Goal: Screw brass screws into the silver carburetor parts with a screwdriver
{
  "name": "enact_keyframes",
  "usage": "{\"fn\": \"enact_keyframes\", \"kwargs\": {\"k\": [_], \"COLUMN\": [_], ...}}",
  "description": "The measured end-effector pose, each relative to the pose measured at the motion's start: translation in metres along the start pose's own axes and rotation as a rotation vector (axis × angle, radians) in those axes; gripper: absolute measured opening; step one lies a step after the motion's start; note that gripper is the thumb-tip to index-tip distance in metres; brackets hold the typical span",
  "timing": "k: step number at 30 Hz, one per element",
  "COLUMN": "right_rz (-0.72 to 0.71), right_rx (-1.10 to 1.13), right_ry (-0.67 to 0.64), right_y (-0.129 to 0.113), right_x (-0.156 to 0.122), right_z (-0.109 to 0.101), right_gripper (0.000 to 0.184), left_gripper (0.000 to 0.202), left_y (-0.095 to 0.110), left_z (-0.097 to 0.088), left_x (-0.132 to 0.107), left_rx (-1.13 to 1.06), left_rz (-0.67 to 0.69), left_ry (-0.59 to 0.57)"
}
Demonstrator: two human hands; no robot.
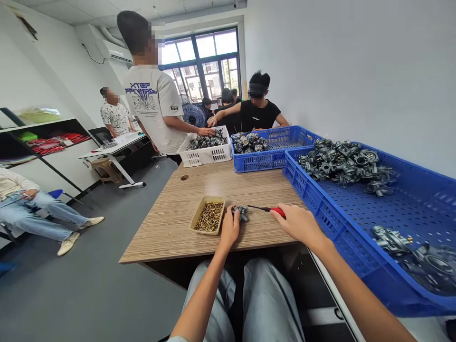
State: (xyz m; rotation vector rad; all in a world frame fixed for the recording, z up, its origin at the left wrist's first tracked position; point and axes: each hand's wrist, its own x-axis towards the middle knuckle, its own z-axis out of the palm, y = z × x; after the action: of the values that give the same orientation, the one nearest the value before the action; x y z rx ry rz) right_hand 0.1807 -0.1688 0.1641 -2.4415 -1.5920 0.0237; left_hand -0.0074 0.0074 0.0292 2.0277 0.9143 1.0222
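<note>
My left hand (231, 228) is closed around a small grey metal carburetor (242, 213), low over the wooden table (171, 213). In my right hand (297, 225) is a screwdriver (278, 212) with a red handle and a dark shaft. Its tip points left at the carburetor, with a small gap that seems to separate them. Just left of my left hand sits a beige tray (193, 226) of small brass-coloured parts (210, 216), thin and elongated. My fingers hide much of the carburetor.
To my right, a long blue crate (320, 209) holds piled carburetors (344, 161). Another blue crate (245, 163) and a white crate (210, 156) stand at the table's far end, both with metal parts. A standing person (153, 104) reaches into the white crate; another person (260, 111) sits behind.
</note>
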Motion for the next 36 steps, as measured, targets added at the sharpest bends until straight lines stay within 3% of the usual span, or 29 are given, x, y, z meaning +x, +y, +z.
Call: {"fn": "enact_keyframes", "kwargs": {"k": [6,13,19,22,26,32,36], "right_rz": [0.031,0.118,0.178,0.170,0.023,-0.401,-0.419], "right_rx": [0.037,0.209,0.143,0.103,0.112,0.342,0.364], "right_ry": [0.016,0.082,0.128,0.183,0.212,-0.007,-0.054], "right_y": [0.017,0.047,0.048,0.038,0.012,-0.037,-0.065], "right_x": [0.014,0.049,0.067,0.072,0.077,0.072,0.070], "right_z": [0.027,0.089,0.118,0.119,0.115,0.117,0.124], "right_gripper": [0.034,0.038,0.029,0.028,0.048,0.086,0.085], "left_gripper": [0.050,0.051,0.055,0.056,0.057,0.056,0.055], "left_y": [-0.004,-0.004,-0.006,-0.004,-0.003,-0.009,-0.011], "left_z": [0.002,0.006,0.008,0.006,0.008,0.015,0.016], "left_x": [-0.001,-0.002,-0.004,-0.005,-0.006,-0.004,-0.002], "left_rx": [-0.029,-0.089,-0.096,-0.118,-0.150,-0.226,-0.262], "left_rz": [0.007,-0.034,-0.059,-0.059,-0.068,-0.050,-0.060], "left_ry": [-0.009,0.049,0.040,0.018,0.014,0.036,0.048]}}
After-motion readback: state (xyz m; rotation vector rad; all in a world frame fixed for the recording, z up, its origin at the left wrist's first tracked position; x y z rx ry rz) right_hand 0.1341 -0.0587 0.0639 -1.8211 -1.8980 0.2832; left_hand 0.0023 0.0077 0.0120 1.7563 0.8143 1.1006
